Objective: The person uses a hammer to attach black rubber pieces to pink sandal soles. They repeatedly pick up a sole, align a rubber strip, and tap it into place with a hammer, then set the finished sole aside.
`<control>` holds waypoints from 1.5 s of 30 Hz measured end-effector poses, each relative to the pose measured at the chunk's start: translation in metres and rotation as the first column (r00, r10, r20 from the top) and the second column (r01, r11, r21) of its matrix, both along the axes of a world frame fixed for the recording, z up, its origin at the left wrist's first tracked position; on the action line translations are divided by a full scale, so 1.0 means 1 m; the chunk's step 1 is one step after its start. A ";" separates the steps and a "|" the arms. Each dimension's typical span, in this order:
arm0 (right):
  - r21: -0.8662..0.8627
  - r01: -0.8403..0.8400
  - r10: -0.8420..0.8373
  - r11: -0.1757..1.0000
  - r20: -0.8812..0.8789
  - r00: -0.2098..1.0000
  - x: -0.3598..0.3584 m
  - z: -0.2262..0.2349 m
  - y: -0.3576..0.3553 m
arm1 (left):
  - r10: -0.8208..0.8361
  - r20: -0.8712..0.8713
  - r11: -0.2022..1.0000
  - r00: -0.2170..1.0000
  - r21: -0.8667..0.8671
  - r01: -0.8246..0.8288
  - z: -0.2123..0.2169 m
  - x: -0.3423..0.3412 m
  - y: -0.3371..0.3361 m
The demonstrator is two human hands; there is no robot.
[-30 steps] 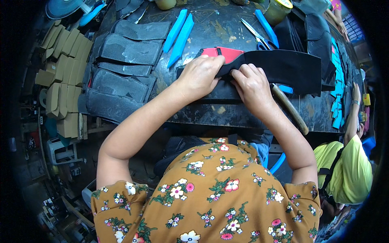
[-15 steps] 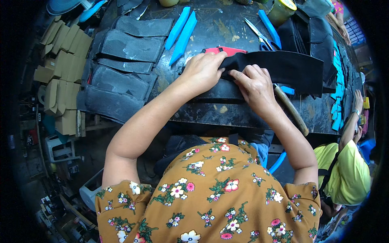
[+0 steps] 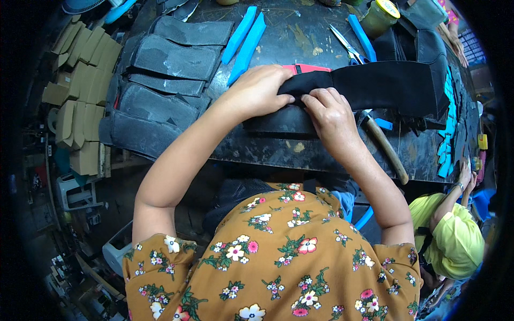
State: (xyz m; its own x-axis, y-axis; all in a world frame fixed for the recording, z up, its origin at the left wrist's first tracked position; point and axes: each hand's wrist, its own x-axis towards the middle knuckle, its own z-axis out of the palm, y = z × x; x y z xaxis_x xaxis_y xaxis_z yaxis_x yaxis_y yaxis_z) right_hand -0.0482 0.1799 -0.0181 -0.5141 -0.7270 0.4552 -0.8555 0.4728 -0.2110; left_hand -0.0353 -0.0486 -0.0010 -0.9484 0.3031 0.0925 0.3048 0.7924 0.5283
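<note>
A long black strip of leather-like material (image 3: 391,86) stretches across the table, its wide end out to the right. At its left end my left hand (image 3: 261,91) is closed on the strip, thumb along the near edge. My right hand (image 3: 329,109) pinches that same near edge a short way to the right. Below the hands lies another dark, flat piece (image 3: 281,122). Beyond the strip a red object (image 3: 308,68) shows in part; the strip hides the rest. A wooden-handled tool (image 3: 386,147) lies beside my right forearm, its head partly covered.
Stacked grey-black pieces (image 3: 171,59) cover the table's left side. Blue strips (image 3: 247,43), scissors (image 3: 348,45) and a yellow-lidded jar (image 3: 379,18) lie beyond my hands. Folded cardboard pieces (image 3: 88,69) stand at far left. A co-worker in a yellow shirt (image 3: 455,235) is at the right.
My left hand has shifted slightly left along the strip, and more of its edge shows between my hands. The strip's right end has swung a little nearer. The co-worker has leaned forward.
</note>
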 end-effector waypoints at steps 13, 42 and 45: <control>-0.021 0.003 -0.003 1.000 0.012 1.000 -0.001 -0.002 0.001 | 0.085 -0.015 0.996 0.996 -0.005 -0.085 -0.002 0.019 0.008; 0.041 -0.023 0.020 0.999 0.063 0.998 0.008 0.005 0.015 | 0.451 0.261 0.603 0.854 0.616 -0.507 -0.040 0.005 -0.004; 0.033 -0.018 0.016 0.999 0.076 0.997 0.007 0.005 0.017 | 0.203 0.384 0.617 0.901 0.664 -0.422 -0.028 0.012 -0.010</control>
